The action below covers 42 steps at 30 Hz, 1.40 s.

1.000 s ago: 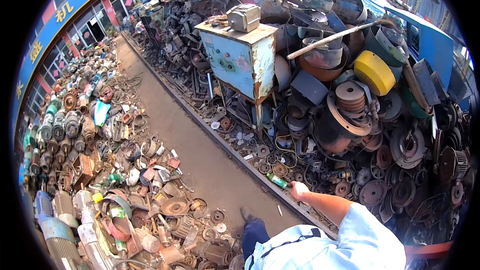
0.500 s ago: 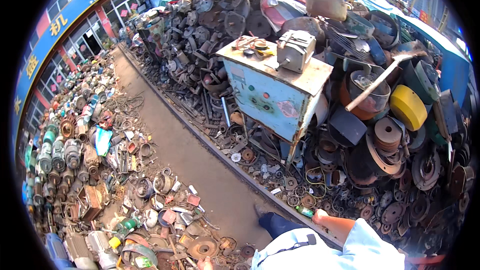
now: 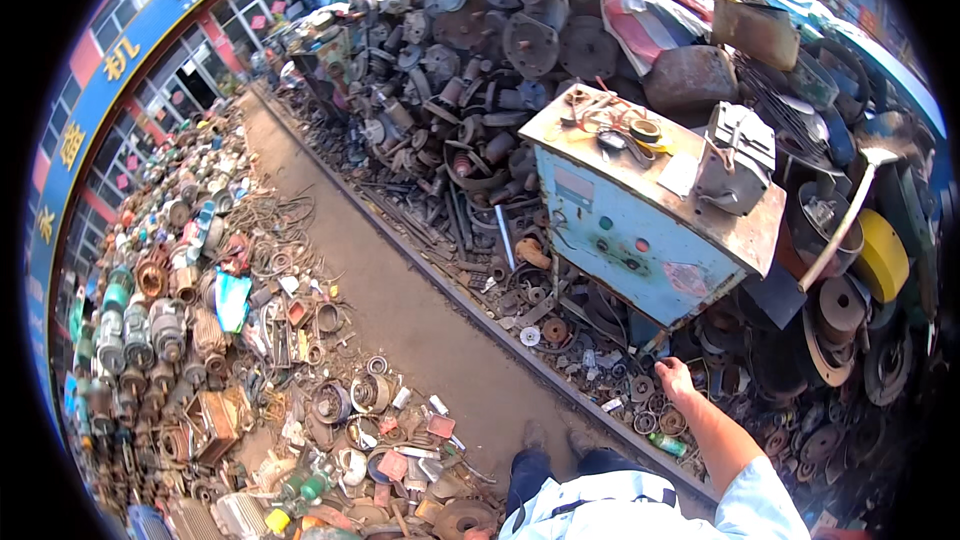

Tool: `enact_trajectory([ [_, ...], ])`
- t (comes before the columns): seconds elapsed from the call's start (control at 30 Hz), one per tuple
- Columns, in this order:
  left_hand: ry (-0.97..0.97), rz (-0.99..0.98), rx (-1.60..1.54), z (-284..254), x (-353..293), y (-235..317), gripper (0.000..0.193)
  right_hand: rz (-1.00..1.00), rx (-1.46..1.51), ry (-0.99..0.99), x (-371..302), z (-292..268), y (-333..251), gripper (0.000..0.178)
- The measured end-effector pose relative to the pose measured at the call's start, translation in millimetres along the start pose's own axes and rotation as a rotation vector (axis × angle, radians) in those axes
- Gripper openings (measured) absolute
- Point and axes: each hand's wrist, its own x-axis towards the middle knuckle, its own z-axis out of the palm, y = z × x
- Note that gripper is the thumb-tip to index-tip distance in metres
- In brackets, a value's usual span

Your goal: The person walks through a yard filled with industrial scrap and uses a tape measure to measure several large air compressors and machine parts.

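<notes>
The right hand (image 3: 676, 378) has its fingers bent inward; whether they pinch anything small, I cannot tell. The left hand cannot be made out. Just beyond the right fingertips stands a rusty blue cabinet (image 3: 645, 217); contact is unclear. A green bottle (image 3: 668, 443) lies just nearer the body than the grip, apart from it, among metal rings. With bare skin this close to ragged metal, a light fingertip hold from above and a wrist clear of the cabinet's lower edge would probably serve best. Above the grip, the cabinet's front carries a pale plate (image 3: 573, 188) and a pinkish diamond sticker (image 3: 685, 278), both illegible. Farthest out, ahead and left, a blue sign (image 3: 120, 65) bears large yellow characters.
</notes>
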Motion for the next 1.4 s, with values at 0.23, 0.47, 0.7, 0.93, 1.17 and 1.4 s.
enact_trajectory([
  [0.23,0.006,0.001,-0.394,-117,111,165,0.007,0.243,0.499,0.685,-9,-189,65,0.041],
  [0.47,0.039,0.129,-0.331,-158,143,250,0.017,0.005,0.641,0.861,1,-282,-44,0.06],
  [0.7,0.006,-0.013,-0.148,-86,65,183,0.008,-0.181,0.926,0.382,56,-290,-108,0.025],
  [0.93,0.101,-0.11,0.117,-63,41,100,0.038,-0.433,0.845,0.506,80,-295,-64,0.035],
  [1.17,0.172,-0.063,-0.077,-17,-18,135,0.028,0.156,0.946,-0.186,52,-83,87,0.044],
  [1.4,0.158,-0.053,0.026,-24,-11,142,0.039,-0.05,-0.42,-0.361,23,28,228,0.029],
])
